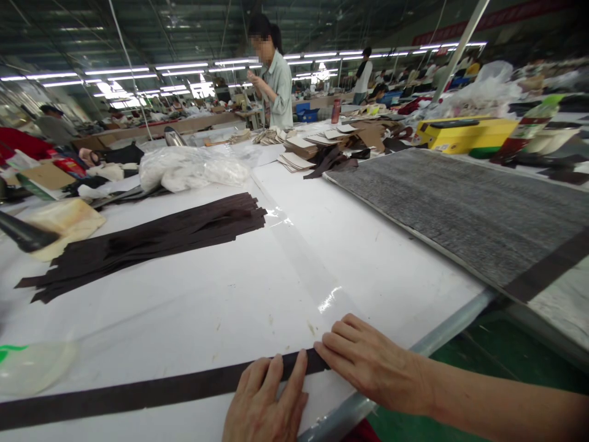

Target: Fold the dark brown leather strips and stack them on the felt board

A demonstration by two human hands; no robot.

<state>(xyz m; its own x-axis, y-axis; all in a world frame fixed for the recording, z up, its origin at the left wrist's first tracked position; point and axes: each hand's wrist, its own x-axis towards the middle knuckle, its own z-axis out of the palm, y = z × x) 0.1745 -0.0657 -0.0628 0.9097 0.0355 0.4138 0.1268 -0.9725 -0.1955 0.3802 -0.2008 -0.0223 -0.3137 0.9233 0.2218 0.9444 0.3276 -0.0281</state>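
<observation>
Left hand flat on the dark strip, fingers slightly apart; right hand at the strip's end, fingers together, can't tell if pinching. Strip lies flat on the white table, right end near the plastic-covered edge; pile of dark strips sits farther in from that edge.

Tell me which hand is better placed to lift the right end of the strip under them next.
Probably the right hand: it touches the dark strip at that end, while the left hand lies across the strip farther along.
</observation>
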